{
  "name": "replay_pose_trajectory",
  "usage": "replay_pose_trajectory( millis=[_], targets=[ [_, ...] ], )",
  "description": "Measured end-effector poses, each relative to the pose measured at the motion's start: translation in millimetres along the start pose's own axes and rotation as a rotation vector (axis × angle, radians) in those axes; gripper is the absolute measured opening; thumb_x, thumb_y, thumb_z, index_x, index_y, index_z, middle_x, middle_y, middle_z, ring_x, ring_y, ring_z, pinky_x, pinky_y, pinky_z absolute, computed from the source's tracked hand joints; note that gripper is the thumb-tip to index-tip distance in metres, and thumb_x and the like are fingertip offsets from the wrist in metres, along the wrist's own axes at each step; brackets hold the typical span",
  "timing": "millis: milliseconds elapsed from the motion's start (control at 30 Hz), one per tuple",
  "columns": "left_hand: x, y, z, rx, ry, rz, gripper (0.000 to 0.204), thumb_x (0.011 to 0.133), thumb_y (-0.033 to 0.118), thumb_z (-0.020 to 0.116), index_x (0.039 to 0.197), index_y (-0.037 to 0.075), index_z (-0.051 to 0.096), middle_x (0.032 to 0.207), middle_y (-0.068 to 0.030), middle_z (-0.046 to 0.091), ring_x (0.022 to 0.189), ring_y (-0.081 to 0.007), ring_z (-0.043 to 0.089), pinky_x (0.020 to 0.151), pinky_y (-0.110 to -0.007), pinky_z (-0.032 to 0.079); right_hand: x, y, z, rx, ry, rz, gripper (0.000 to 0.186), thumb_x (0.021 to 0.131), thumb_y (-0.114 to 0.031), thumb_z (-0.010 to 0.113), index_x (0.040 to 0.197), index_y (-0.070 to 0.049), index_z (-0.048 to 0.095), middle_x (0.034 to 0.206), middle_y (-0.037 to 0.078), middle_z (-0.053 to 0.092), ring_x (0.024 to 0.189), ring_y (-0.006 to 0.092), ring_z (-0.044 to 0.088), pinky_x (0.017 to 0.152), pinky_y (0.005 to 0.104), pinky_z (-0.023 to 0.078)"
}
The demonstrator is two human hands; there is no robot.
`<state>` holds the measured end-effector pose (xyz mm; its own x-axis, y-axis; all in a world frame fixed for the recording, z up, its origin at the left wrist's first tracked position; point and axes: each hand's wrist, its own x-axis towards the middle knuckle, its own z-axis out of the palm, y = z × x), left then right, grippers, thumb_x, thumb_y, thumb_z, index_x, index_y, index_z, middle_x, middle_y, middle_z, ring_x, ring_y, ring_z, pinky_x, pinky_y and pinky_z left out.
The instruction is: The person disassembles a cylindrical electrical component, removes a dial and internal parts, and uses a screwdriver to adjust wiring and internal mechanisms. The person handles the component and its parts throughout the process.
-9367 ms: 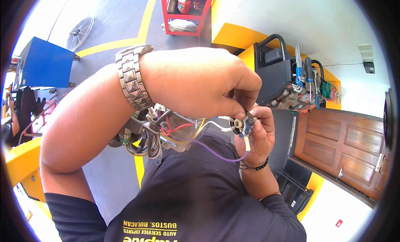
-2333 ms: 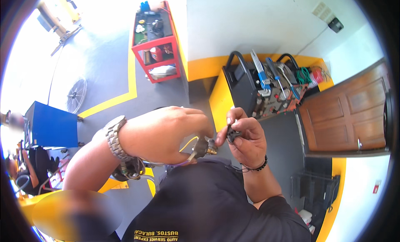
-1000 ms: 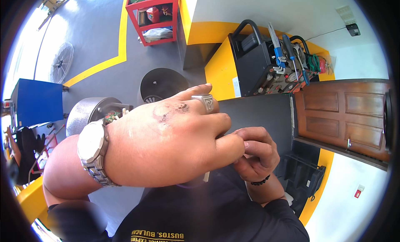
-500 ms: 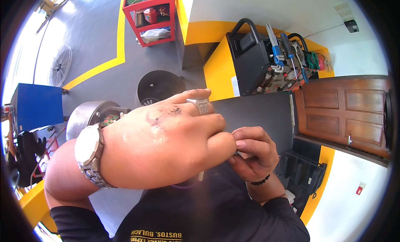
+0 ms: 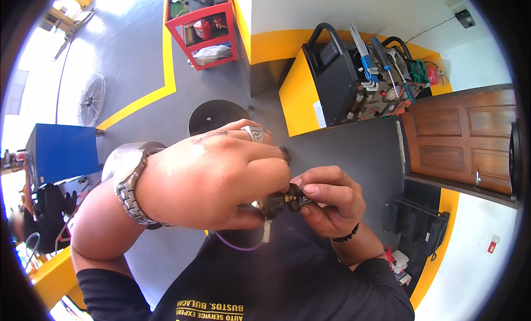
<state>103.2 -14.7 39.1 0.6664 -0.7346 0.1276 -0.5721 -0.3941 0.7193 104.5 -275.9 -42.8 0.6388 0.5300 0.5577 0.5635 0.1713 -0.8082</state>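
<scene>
My left hand (image 5: 221,169), with a ring and a metal watch (image 5: 129,191), is closed around a small dark mechanical part (image 5: 273,206); its back hides much of that part. A black end piece (image 5: 297,198) joins the part by a short brass-coloured section. Thumb and fingers of my right hand (image 5: 334,202), a dark beaded bracelet at its wrist, pinch that end piece. Below my left fingers show a pale connector (image 5: 267,232) and a thin purple wire (image 5: 238,247). I cannot tell the part's exact kind.
Behind my left wrist stands a silver rounded housing (image 5: 113,158), partly covered. Ahead is a black round stool (image 5: 217,112). A yellow and black machine (image 5: 301,94) carries hand tools; beyond are a red shelf cart (image 5: 235,39) and, left, a blue cabinet (image 5: 65,152).
My left hand has turned and drawn slightly back, so the dark part, its brass-coloured section and the purple wire now show. My right hand still pinches at the end. The view has shifted slightly.
</scene>
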Motion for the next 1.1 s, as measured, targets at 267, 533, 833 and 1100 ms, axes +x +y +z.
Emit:
replay_pose_trajectory(
  millis=[267,533,833,1100],
  targets=[
    [-0.4,4.6,8.0,0.132,-0.014,-0.060,0.041,0.065,0.015,0.090,0.097,0.007,0.065,0.098,-0.0072,0.068,0.092,-0.0317,0.068,0.095,-0.045,0.050,11.4,0.0,-13.8,-0.160,-0.140,-0.045,0.040,0.080,0.006,0.082,0.114,-0.005,0.065,0.107,0.017,0.072,0.089,0.0284,0.074,0.072,0.0348,0.061],
    [-2.0,1.2,9.4,0.107,0.003,-0.088,0.039,0.065,0.013,0.088,0.096,0.008,0.064,0.094,-0.0064,0.066,0.089,-0.0303,0.065,0.090,-0.042,0.049,12.4,6.6,-16.7,0.024,-0.051,-0.011,0.038,0.083,0.002,0.082,0.114,-0.006,0.061,0.107,0.019,0.073,0.091,0.0272,0.075,0.075,0.0338,0.060],
    [-2.0,-0.2,7.1,0.056,0.022,-0.053,0.041,0.066,0.015,0.089,0.099,0.007,0.067,0.093,-0.0065,0.066,0.088,-0.0300,0.066,0.088,-0.042,0.049,11.1,9.9,-26.7,0.135,-0.177,0.093,0.032,0.089,0.003,0.077,0.116,-0.003,0.060,0.110,0.021,0.073,0.097,0.0280,0.074,0.083,0.0356,0.059],
    [-1.7,1.0,2.6,0.035,-0.031,-0.087,0.037,0.069,0.016,0.087,0.099,0.006,0.067,0.086,-0.0088,0.066,0.083,-0.0335,0.067,0.087,-0.043,0.051,-10.4,27.5,-4.4,0.740,0.029,0.322,0.030,0.098,-0.006,0.068,0.126,-0.004,0.058,0.114,0.018,0.067,0.098,0.0231,0.068,0.088,0.0354,0.055]
  ],
)
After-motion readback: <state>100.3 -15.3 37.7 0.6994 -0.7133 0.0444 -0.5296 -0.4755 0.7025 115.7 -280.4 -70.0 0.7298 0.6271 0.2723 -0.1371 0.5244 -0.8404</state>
